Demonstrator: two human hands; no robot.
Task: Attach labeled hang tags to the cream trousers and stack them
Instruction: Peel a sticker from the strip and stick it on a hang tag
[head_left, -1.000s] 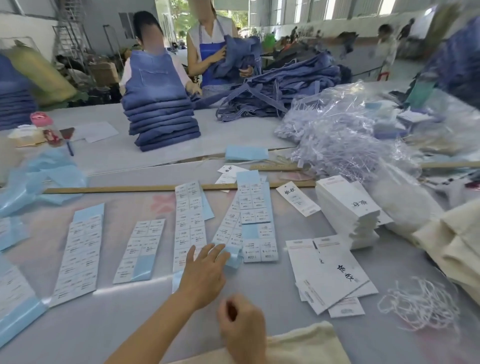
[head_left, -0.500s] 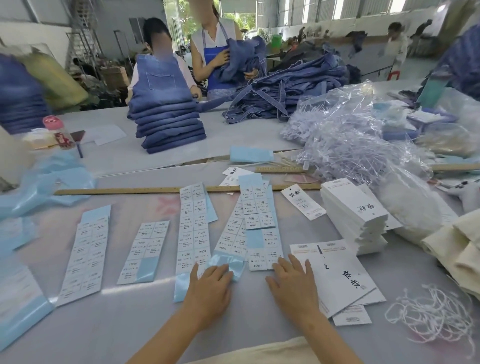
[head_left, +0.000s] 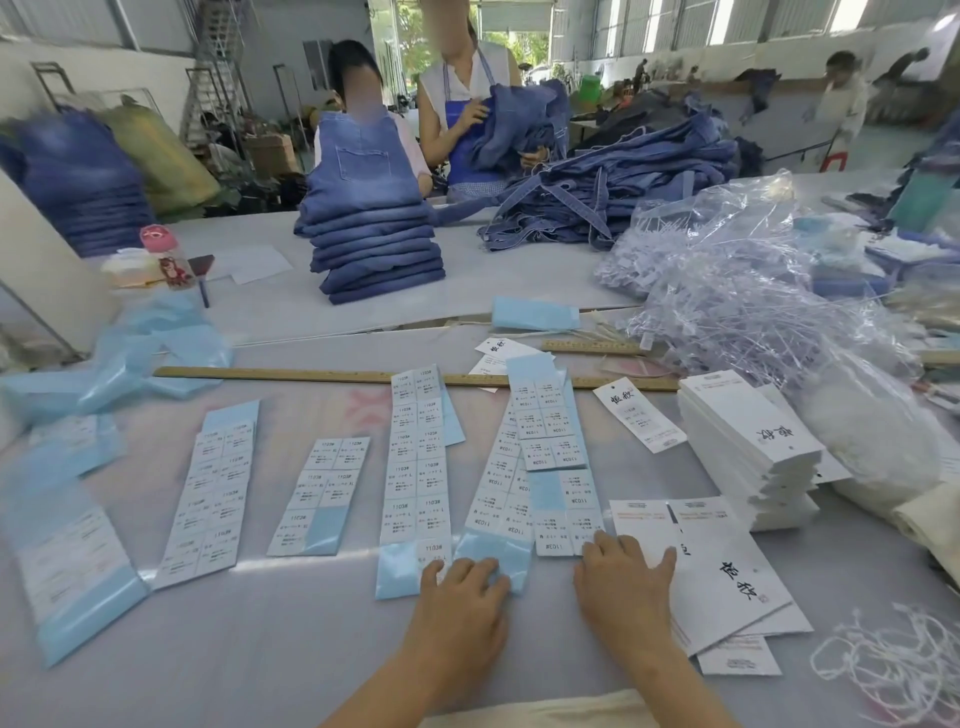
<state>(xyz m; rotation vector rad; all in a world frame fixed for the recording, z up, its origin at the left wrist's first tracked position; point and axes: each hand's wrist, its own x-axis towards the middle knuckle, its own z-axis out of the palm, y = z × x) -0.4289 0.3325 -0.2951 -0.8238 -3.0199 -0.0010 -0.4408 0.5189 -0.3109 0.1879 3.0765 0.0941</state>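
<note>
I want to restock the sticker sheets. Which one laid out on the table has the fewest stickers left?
The short sticker sheet, second strip from the left hand's side row, between two longer ones. It carries only a few labels and its lower right corner is bare blue backing.

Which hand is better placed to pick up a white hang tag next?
Right. The right hand lies flat beside the loose white hang tags, its fingers touching their edge. The left hand presses on the blue sticker sheets, farther from the tags.
</note>
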